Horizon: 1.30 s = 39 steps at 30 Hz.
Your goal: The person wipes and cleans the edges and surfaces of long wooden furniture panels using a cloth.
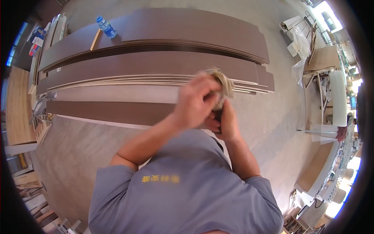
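Observation:
In front of my chest, both hands meet at a crumpled yellowish-beige cloth-like piece (pixel 225 84), possibly a work glove; motion blur hides its exact kind. My left hand (pixel 194 102) is closed, with bent fingers at the near left side of the piece. Just to its right, my right hand (pixel 229 121) is closed around the lower part, thumb pointing up. A small dark thing (pixel 218 116) shows in the right palm, too covered to name. Beyond the hands lie stacked brown panels (pixel 156 64), below hand level.
A blue-labelled plastic bottle (pixel 106 27) and a thin wooden strip (pixel 95 39) rest on the far panel stack (pixel 191 25). Nearer lies a single long brown board (pixel 105 109). Wooden boards (pixel 18 105) stand at left; a workbench with a white roll (pixel 337 99) is at right.

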Each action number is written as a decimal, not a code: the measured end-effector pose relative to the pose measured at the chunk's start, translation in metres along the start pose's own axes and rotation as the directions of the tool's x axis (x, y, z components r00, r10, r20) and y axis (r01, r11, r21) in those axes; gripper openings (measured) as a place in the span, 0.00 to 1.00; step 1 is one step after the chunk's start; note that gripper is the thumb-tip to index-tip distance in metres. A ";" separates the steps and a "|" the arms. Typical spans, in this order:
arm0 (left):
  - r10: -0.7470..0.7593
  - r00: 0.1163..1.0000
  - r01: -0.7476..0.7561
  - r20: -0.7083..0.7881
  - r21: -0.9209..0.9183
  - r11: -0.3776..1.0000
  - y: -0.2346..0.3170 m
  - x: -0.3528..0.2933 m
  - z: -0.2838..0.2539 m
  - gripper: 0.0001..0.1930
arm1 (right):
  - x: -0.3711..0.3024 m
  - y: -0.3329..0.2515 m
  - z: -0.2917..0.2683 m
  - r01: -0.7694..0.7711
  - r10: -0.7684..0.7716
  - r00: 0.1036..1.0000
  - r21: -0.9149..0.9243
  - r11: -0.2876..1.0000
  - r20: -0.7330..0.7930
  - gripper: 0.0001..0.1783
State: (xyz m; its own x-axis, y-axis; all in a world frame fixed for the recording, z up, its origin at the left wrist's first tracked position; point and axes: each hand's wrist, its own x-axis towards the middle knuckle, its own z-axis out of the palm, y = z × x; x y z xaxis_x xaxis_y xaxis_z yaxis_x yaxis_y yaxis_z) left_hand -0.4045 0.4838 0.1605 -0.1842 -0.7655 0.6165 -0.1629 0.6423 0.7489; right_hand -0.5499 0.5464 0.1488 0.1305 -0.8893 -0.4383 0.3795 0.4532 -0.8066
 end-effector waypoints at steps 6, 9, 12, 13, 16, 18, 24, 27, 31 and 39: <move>-0.256 0.964 0.240 -0.070 -0.180 0.954 -0.014 0.022 -0.008 0.11 | -0.006 -0.007 -0.001 -0.125 0.091 0.955 0.105 0.987 0.282 0.40; 0.032 0.999 -0.032 -0.008 -0.002 0.999 -0.007 0.000 0.000 0.10 | -0.001 -0.009 -0.004 -0.073 0.035 0.967 0.143 0.987 0.251 0.40; 0.045 0.999 -0.042 -0.013 0.141 0.989 -0.039 0.022 -0.021 0.10 | -0.005 -0.010 -0.003 -0.130 0.067 0.940 0.168 0.977 0.336 0.40; 0.029 0.996 -0.017 -0.085 0.141 0.990 -0.045 0.035 -0.031 0.11 | -0.017 -0.024 0.014 -0.179 0.126 0.959 0.194 0.965 0.255 0.39; -0.091 0.969 0.084 -0.230 -0.040 0.996 -0.037 0.042 -0.051 0.10 | -0.029 -0.033 0.022 -0.179 0.119 0.948 0.187 0.966 0.294 0.38; -0.048 0.984 0.043 -0.170 -0.033 0.999 0.001 0.028 -0.054 0.10 | -0.021 -0.026 0.014 -0.175 0.115 0.959 0.225 0.958 0.258 0.37; 0.272 0.960 -0.279 0.062 0.165 0.946 -0.006 0.023 -0.033 0.11 | -0.017 -0.009 -0.007 -0.256 0.221 0.937 0.100 0.962 0.269 0.41; 0.015 0.999 -0.025 0.037 0.299 0.954 -0.050 0.039 -0.066 0.11 | -0.036 -0.017 -0.003 -0.142 0.093 0.941 0.133 0.981 0.325 0.43; -0.324 0.945 0.300 -0.052 -0.258 0.918 -0.024 0.025 -0.095 0.08 | -0.028 -0.011 -0.014 0.127 -0.140 0.918 0.059 0.990 0.372 0.50; 0.103 0.986 -0.100 0.131 -0.032 0.994 0.041 0.045 -0.071 0.11 | -0.030 -0.012 -0.014 0.186 -0.110 0.908 -0.152 0.971 0.405 0.41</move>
State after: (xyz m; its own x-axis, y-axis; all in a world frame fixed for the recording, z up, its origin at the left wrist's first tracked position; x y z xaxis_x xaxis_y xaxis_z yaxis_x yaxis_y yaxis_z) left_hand -0.3508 0.4730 0.2359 -0.3257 -0.6836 0.6531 -0.1121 0.7138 0.6913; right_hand -0.5711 0.5684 0.1660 0.4476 -0.8818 -0.1485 0.2531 0.2842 -0.9247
